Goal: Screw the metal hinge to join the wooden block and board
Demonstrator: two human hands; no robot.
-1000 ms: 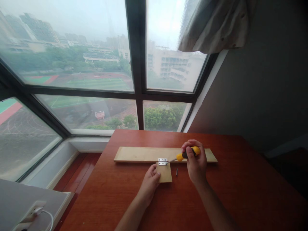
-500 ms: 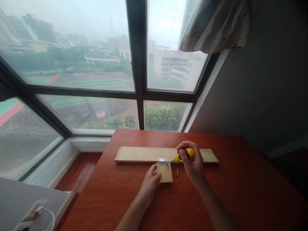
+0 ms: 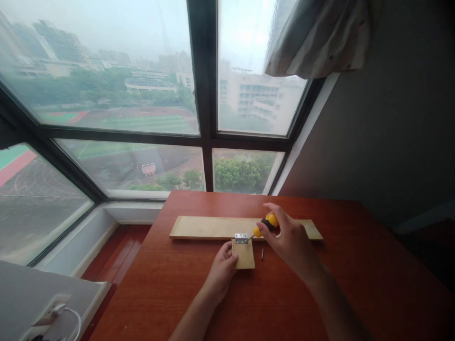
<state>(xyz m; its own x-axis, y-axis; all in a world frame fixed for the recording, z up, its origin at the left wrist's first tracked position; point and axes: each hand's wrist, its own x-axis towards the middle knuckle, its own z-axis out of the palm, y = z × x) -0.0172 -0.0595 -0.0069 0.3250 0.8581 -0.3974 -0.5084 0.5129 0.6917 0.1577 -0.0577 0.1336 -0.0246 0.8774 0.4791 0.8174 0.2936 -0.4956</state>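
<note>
My left hand (image 3: 223, 266) grips the left edge of a small wooden board (image 3: 244, 258), thumb on top. A silver metal hinge (image 3: 241, 238) lies across this board's far edge and the near edge of a long wooden plank (image 3: 204, 227). My right hand (image 3: 289, 237) is around a yellow and black screwdriver (image 3: 269, 222), with the index finger lifted off the handle and the thumb against it. The screwdriver is tilted, its tip at the right end of the hinge's near leaf. Whether a screw sits under the tip is too small to tell.
A small metal bit or screw (image 3: 262, 254) lies just right of the small board on the reddish-brown table (image 3: 170, 284). Beyond the table's far edge are large windows (image 3: 159, 166). A plug with a white cable (image 3: 67, 310) is in a wall socket at lower left.
My right hand has loosened its fingers, turned, and moved slightly right around the handle. The screwdriver stands a little steeper, its tip still at the hinge. The left hand has stayed put.
</note>
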